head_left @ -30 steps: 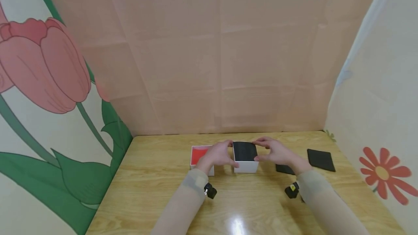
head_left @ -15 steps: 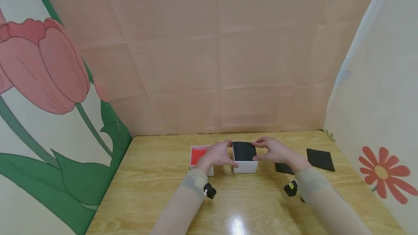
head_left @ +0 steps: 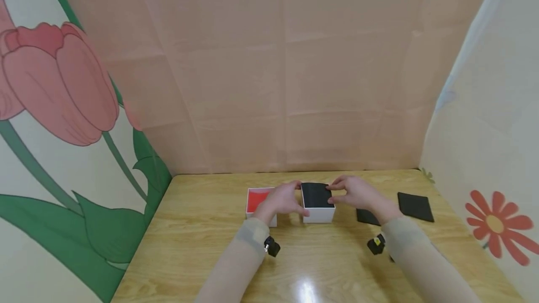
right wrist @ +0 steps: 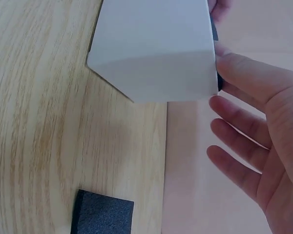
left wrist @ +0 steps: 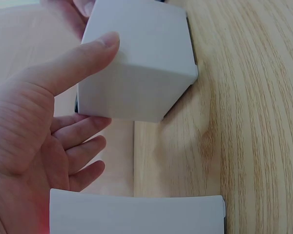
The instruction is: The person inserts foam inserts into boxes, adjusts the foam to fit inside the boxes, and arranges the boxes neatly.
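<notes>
A white box [head_left: 318,215] stands on the table with a black square pad [head_left: 316,194] over its top. My left hand [head_left: 283,198] holds the box at its left side, thumb on the front face and fingertips at the back edge, as the left wrist view shows. With thumb and index finger, my right hand [head_left: 358,194] holds the pad at its right edge. Its other fingers are spread loosely behind the box in the right wrist view, where a dark sliver of the pad [right wrist: 219,80] shows along the box's top rim.
Left of my left hand stands a second white box [head_left: 273,221] with a red inside. Two more black pads lie to the right, one [head_left: 415,206] farther out and one [head_left: 367,217] partly behind my right wrist. A beige sheet [head_left: 282,83] hangs behind the table.
The pad's right edge has shifted slightly left, and a strip of the box's right rim now shows beside it. Both hands stay at the box, and the other things have not moved.
</notes>
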A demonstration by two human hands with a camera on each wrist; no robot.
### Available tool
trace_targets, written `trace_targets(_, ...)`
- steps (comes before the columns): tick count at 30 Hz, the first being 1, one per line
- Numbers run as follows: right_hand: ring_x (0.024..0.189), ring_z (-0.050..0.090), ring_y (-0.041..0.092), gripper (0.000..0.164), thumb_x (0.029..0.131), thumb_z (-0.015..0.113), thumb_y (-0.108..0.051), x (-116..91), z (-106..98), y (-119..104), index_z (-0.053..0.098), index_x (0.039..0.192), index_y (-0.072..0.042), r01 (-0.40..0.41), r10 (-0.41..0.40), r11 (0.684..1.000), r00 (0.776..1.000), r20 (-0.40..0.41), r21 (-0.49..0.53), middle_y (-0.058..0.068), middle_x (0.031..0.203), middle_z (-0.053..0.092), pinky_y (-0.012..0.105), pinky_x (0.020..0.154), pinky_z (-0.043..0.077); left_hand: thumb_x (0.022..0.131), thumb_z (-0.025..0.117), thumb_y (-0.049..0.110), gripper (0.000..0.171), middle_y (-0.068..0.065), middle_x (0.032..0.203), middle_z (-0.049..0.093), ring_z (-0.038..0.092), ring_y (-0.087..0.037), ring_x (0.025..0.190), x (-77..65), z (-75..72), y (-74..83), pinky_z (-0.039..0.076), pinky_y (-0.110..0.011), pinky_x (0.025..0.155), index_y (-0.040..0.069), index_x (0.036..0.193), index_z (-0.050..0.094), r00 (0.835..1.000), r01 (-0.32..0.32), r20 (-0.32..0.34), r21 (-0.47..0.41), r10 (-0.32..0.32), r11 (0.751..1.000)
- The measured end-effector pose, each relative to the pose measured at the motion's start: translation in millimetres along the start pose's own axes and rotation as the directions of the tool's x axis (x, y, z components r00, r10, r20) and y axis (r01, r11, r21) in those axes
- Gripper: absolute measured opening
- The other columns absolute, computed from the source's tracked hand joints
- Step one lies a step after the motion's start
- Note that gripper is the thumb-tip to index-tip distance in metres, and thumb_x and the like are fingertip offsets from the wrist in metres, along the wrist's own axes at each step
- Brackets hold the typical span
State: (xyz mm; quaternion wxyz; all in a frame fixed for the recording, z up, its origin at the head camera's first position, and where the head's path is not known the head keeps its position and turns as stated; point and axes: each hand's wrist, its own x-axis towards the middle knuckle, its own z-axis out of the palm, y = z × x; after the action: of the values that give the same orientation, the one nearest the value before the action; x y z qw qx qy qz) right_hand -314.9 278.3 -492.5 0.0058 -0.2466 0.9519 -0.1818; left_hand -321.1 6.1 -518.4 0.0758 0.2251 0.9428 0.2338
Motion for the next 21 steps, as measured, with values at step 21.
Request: trace_targets(21,0.103,0.064,0.027,0.047,0.076,0.084,-0.047,14,-4,-10,0.077,0.114,-0.020,-0.049,0.049,0.999,0.997,0.063,-0.003,-0.001,0.113,0.069,0.050,0.086,0.052,0.063,0.086,0.062,0.098,0.003,0.137,0.060,0.057,-0.017,0.120,0.4,-0.7,-3.4,0.046,-0.035,0.099,0.019,0.143,0.049,1.000,-0.018,0.001,-0.010,0.018,1.000)
